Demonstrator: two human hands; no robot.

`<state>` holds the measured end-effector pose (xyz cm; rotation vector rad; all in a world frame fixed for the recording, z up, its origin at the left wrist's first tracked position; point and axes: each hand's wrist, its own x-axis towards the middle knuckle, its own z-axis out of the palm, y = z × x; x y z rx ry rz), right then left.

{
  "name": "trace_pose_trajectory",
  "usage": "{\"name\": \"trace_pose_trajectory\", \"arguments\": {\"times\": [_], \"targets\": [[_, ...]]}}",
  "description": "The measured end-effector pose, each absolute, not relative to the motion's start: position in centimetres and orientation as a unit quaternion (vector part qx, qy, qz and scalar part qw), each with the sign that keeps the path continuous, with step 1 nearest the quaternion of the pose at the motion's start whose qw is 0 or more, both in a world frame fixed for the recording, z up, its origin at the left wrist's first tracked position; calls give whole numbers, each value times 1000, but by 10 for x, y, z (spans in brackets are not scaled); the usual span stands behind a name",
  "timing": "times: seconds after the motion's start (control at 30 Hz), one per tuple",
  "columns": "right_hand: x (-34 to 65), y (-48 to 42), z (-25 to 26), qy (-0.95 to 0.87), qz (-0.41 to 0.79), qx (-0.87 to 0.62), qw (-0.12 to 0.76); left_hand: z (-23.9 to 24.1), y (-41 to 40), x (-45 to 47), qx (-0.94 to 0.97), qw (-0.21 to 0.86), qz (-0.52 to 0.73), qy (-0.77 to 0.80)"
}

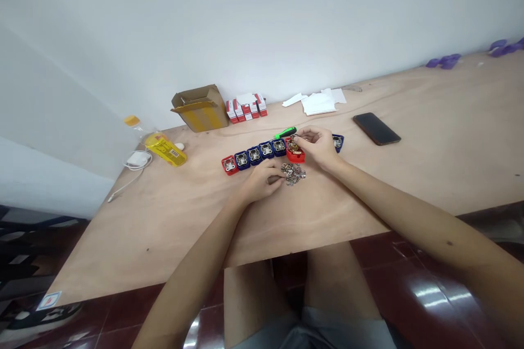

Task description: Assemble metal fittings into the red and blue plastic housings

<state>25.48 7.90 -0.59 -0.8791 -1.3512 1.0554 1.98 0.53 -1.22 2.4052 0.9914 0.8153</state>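
Note:
A row of small blue plastic housings (254, 156) with metal fittings lies across the plywood table (143, 240), with a red housing (230, 164) at its left end. My right hand (316, 147) pinches a small metal part above a red tray of brass pieces (295, 154). A blue housing (338, 142) sits partly hidden just past that hand. My left hand (260, 182) rests curled on the table, next to a pile of loose metal pieces (292, 173). A green-handled screwdriver (285, 132) lies behind the row.
A black phone (376, 128) lies to the right. Along the back stand a cardboard box (200, 108), several red-and-white cartons (245, 107) and white papers (321, 101). A yellow bottle (165, 149) and white charger (138, 160) lie left. The table's front edge runs above my knees.

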Motion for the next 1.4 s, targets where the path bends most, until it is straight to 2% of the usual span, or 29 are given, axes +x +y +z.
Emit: {"name": "trace_pose_trajectory", "arguments": {"times": [0.23,0.5,0.83,1.1,1.4], "targets": [[256,77,-4,-580,465,-370,557,-2,1,23,853,231,295,363],[251,69,-4,-597,488,-356,528,-4,7,28,634,371,519,437],[239,52,1,-623,538,-325,466,-12,10,39,490,480,593,422],[237,46,2,-648,552,-304,427,-11,8,45,435,550,582,412],[239,47,3,-645,561,-312,415,-7,4,44,458,562,551,413]]}}
